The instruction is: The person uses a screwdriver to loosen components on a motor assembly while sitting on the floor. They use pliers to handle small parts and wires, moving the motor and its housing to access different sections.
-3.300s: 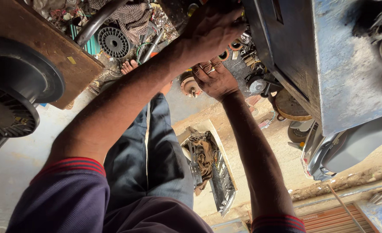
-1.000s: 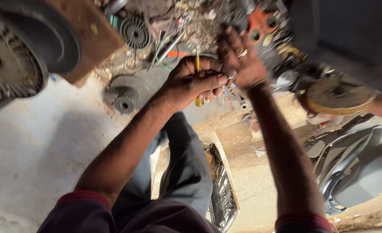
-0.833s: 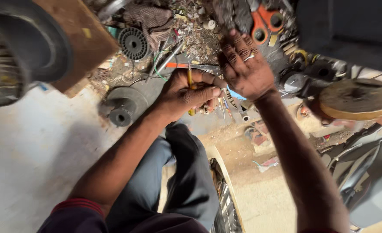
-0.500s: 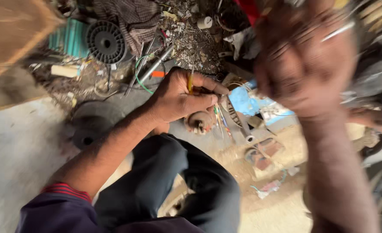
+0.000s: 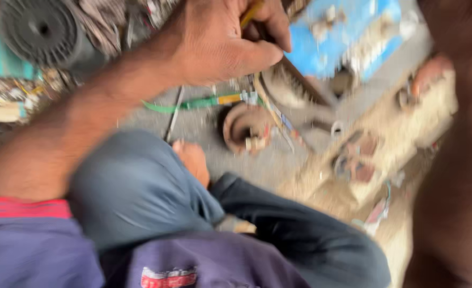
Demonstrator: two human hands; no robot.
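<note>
Yellow-handled tool [image 5: 253, 10] sits clenched in your left hand [image 5: 222, 42]. Below the hand, a rusty ring [image 5: 245, 126] lies on the gritty concrete floor [image 5: 198, 120]. Your right hand is out of view.

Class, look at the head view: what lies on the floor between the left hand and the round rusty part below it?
A green strip.

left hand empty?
No, the left hand is closed around a thin yellow-handled tool.
</note>
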